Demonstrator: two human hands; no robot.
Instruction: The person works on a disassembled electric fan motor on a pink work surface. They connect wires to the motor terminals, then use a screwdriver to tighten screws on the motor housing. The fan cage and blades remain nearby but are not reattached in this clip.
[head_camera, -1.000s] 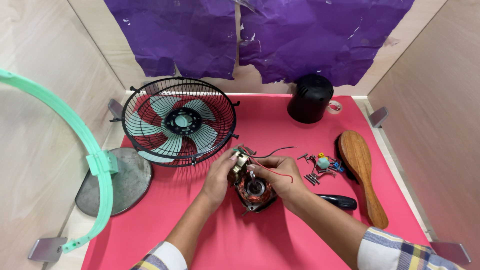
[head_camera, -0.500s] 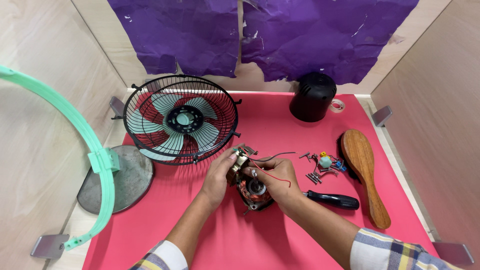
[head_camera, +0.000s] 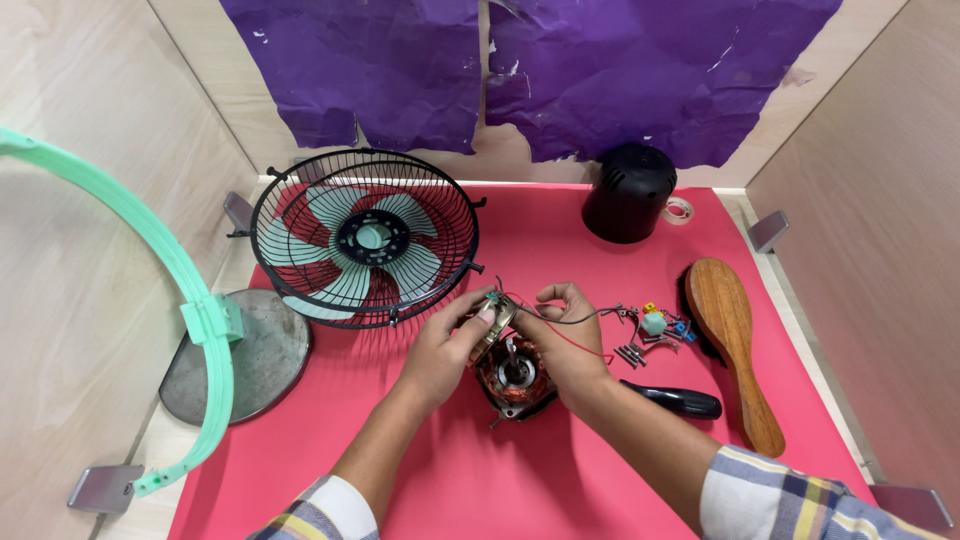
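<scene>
Purple torn paper hangs on the back wall behind a red mat set betw. pale wood side panels; near the mat's middle, a bit toward the front edge, sits the fan motor, copper windings showing, shaft pointing up toward the camera.

Left hand comes in from the left-front; its fingers curl round the motor's top-left w/ thumb and forefinger pinching a small metal plate at the upper rim. Right hand cups the motor's right side; its fingertips are bunched together just above the plate, pinching thin wires that trail right; both hands touch the motor, left one nearer the plate. Plate's long axis runs diagonally, front-left to back-right.

Elsewhere: fan cage w/ blades toward back-left; grey round base and green hoop at left edge; black cap and tape roll near back edge; wooden brush, screwdriver and small loose parts on the right.
</scene>
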